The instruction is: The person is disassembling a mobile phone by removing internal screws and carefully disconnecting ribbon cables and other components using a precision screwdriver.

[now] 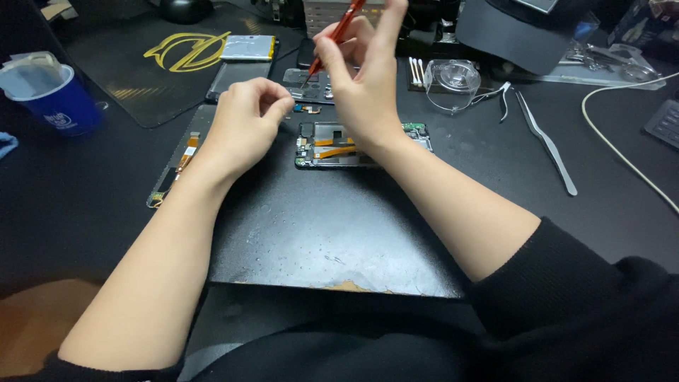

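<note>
- A slim red screwdriver [338, 30] is pinched between the thumb and fingers of the right hand [364, 85], its tip angled down and to the left, just above a small dark phone part [311, 83].
- The left hand [244, 124] is curled loosely, thumb and forefinger pressed together; whether anything tiny is held between them cannot be told.
- Directly below the screwdriver grip, partly hidden by the right wrist, an opened phone frame [332, 145] with orange flex cables is seen lying on a black work mat [318, 226].
- Between the two hands, just under the screwdriver tip, a small loose component [308, 109] lies on the mat.
- Left of the left hand, a narrow strip with an orange flex cable [180, 159] is laid along the mat edge.
- Well to the right of the grip, metal tweezers [548, 145] and a clear tape dispenser [453, 81] are placed.
- Far left, a blue cup [53, 95] stands.
</note>
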